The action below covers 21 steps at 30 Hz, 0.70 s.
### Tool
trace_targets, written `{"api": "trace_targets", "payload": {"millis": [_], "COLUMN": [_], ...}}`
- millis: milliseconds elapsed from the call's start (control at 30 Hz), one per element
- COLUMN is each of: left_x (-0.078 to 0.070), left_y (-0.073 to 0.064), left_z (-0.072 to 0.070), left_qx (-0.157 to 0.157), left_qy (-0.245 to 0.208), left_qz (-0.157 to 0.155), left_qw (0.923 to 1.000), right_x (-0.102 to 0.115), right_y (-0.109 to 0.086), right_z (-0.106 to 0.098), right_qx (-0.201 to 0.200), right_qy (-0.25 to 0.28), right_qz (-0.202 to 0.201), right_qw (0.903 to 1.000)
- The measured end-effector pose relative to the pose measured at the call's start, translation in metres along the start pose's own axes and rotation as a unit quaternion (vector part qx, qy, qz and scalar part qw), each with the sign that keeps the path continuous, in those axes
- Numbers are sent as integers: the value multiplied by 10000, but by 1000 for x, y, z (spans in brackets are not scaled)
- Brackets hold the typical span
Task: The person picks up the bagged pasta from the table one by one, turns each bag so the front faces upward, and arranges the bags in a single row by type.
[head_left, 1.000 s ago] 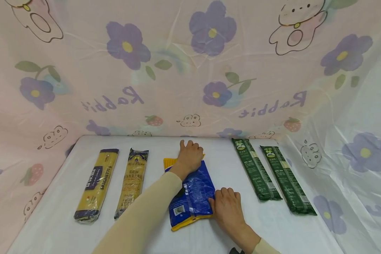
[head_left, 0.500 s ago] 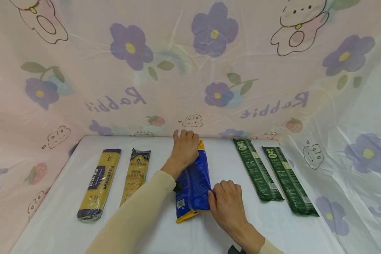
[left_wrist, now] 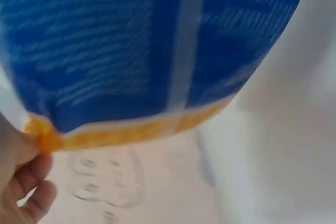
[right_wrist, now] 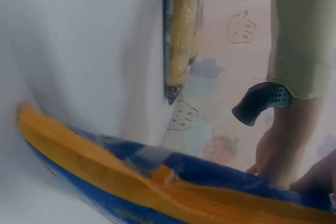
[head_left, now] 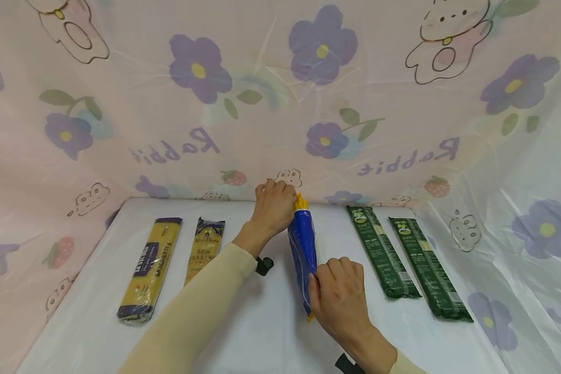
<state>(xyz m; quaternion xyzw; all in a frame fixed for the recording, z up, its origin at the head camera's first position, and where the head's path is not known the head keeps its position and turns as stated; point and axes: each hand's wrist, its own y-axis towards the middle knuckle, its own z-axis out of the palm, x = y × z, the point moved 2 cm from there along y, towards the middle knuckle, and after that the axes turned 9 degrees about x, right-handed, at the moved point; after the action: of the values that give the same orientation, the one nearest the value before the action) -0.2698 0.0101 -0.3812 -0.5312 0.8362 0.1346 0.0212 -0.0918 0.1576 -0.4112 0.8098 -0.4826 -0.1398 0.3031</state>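
A blue plastic bag [head_left: 304,241] with yellow ends stands almost edge-on between both hands in the head view. My left hand [head_left: 275,208] pinches its far yellow corner; the left wrist view shows thumb and fingers [left_wrist: 39,174] on that bunched corner, beside the printed blue back with its pale seam. The right hand [head_left: 340,296] grips the bag's near right edge, thumb on the side facing left. Seen from the right wrist, the yellow end [right_wrist: 89,163] runs across the frame, its low corner close over the white tabletop. What the bag contains is hidden.
On the left of the white table [head_left: 257,332] lie a yellow spaghetti pack [head_left: 150,270] and a second pasta pack [head_left: 206,241], partly behind the left sleeve. Two long green packs [head_left: 384,254] lie on the right. A flowered curtain [head_left: 271,104] rises behind.
The bag, lying nearly flat a second ago, has been lifted and turned up on its edge. My left hand has moved farther away with its corner; the right hand keeps its edge.
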Motion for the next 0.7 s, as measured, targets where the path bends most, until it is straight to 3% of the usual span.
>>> {"api": "trace_targets", "payload": {"millis": [100, 200, 367, 533, 700], "left_x": [8, 13, 14, 14, 13], "left_y": [-3, -4, -6, -7, -6], "left_z": [12, 18, 16, 13, 10], "left_qx": [386, 351, 271, 390, 592], "left_qy": [138, 224, 272, 62, 164], "left_qz": [-109, -95, -90, -224, -364], "left_qw": [9991, 9991, 9992, 9990, 9974], "right_x": [3, 5, 6, 8, 11], "right_y": [0, -1, 0, 0, -1], "right_z": [4, 7, 6, 7, 8], "right_qx": [84, 117, 168, 216, 199], "right_qy": [14, 45, -15, -10, -20], "right_qz": [-9, 20, 52, 58, 19], "right_qw": [10000, 9999, 9998, 9997, 9998]}}
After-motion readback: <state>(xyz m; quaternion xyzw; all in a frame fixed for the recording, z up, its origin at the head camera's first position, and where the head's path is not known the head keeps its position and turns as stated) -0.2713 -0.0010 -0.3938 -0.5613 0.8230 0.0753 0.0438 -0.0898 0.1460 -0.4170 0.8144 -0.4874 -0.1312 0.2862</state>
